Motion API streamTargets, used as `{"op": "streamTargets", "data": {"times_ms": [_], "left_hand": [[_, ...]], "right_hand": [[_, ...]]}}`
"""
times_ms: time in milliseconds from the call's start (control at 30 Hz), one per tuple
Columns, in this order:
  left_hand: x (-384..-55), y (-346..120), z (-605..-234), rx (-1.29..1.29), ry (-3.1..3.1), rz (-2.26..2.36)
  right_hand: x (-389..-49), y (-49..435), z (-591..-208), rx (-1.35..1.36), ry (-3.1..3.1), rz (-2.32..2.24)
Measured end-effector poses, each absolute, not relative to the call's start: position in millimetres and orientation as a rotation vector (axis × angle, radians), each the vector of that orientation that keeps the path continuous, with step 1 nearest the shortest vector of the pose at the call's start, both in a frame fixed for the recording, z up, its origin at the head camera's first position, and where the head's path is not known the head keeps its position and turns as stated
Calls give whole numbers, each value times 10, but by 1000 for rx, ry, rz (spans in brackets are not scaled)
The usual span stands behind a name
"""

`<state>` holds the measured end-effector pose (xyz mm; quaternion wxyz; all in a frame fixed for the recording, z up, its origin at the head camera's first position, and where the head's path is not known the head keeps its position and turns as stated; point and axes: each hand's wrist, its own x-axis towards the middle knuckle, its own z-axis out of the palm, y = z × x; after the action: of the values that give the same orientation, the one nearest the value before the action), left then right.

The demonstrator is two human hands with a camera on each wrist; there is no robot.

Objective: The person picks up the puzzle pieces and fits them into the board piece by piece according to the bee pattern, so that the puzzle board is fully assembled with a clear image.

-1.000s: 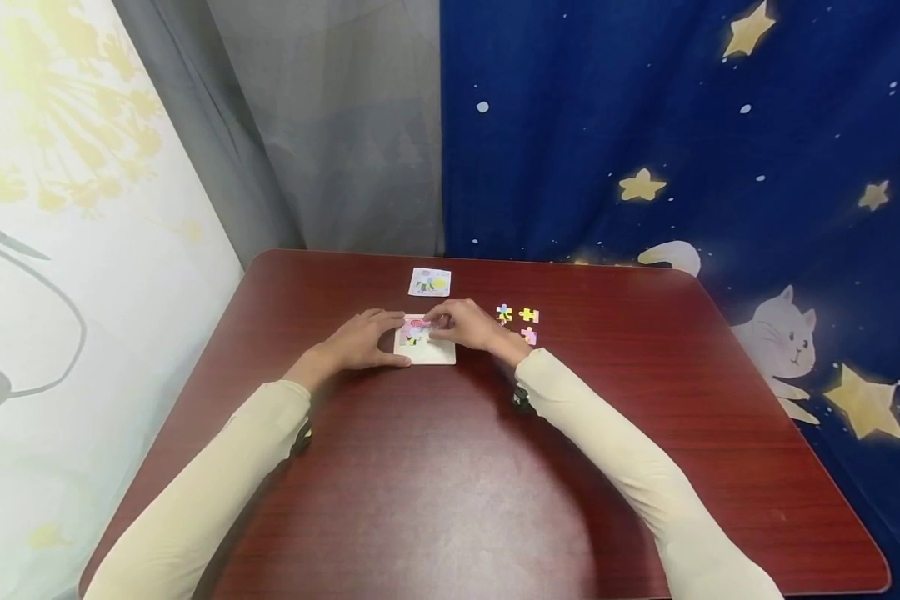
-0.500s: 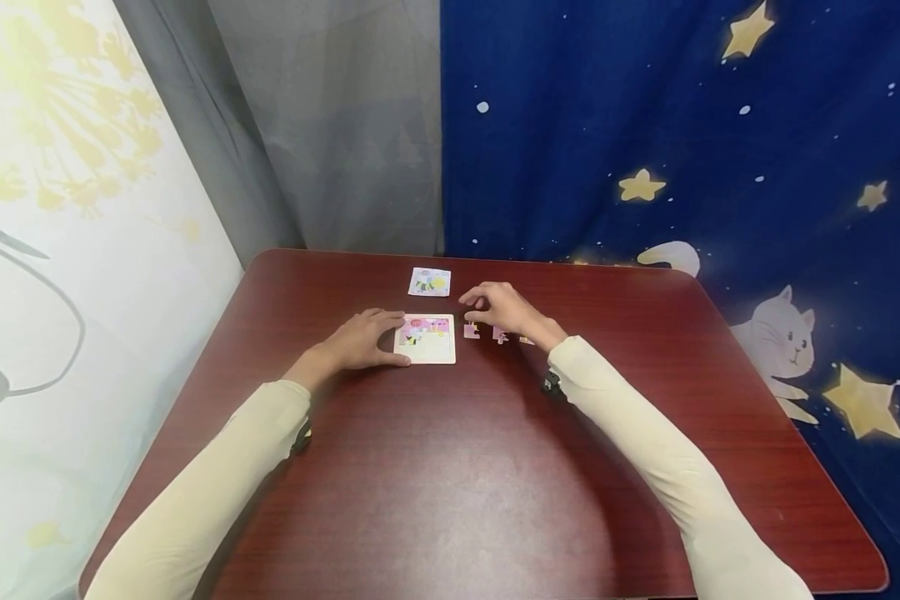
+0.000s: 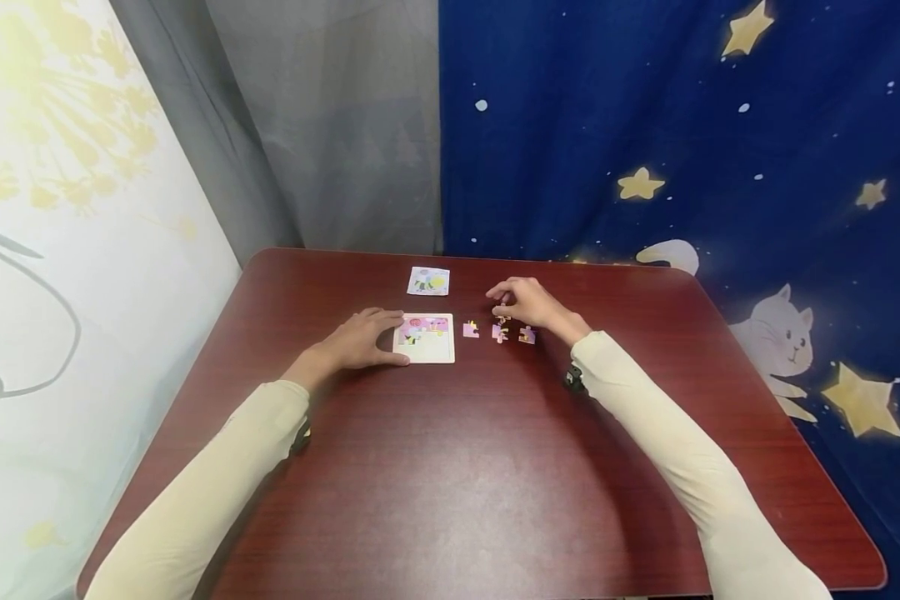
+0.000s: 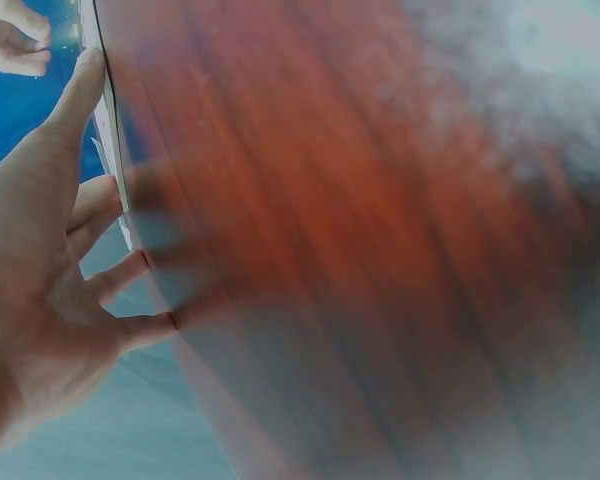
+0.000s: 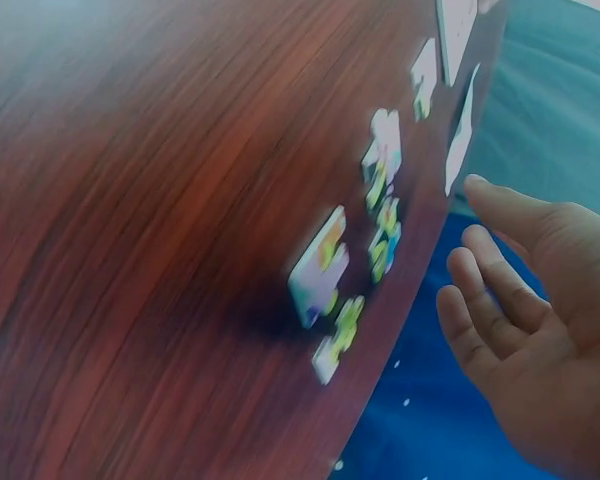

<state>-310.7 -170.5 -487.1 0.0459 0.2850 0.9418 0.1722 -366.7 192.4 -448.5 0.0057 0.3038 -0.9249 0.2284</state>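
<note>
A small white-framed jigsaw puzzle board [image 3: 435, 350] lies on the table, with pink picture pieces across its upper part and left side. My left hand [image 3: 363, 339] holds the board at its left end, thumb at the near corner and fingertips at the far one; the left wrist view shows this hand [image 4: 60, 230] at the board's edge. My right hand [image 3: 528, 302] hovers over loose puzzle pieces, fingers loosely bent. Nothing shows between its fingers in the right wrist view [image 5: 540, 290]. Pieces in sight include a pink one [image 3: 470, 330], another [image 3: 499, 333] and a third [image 3: 527, 335].
A picture card [image 3: 428, 282] with a bee lies behind the board. Several loose pieces, such as a yellow one [image 5: 340, 338], lie partly hidden by the right hand in the head view. The dark red table [image 3: 420, 467] ends near grey and blue curtains [image 3: 570, 125].
My right hand has left the board and moved right, over the loose pieces, uncovering the pieces set in the board. My left hand has stayed on the board.
</note>
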Motion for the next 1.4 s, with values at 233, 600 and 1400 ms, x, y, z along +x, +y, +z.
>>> {"op": "streamTargets", "data": {"times_ms": [233, 600, 1400], "left_hand": [[-3095, -1712, -4851, 884, 2872, 536], [-3097, -1713, -4848, 873, 2874, 551], [-3137, -1667, -4831, 836, 2874, 516]], "right_hand": [[-3692, 2061, -4536, 896, -2935, 712], [-3723, 2155, -4604, 847, -3027, 718], [-3740, 2051, -4555, 949, -3005, 644]]}}
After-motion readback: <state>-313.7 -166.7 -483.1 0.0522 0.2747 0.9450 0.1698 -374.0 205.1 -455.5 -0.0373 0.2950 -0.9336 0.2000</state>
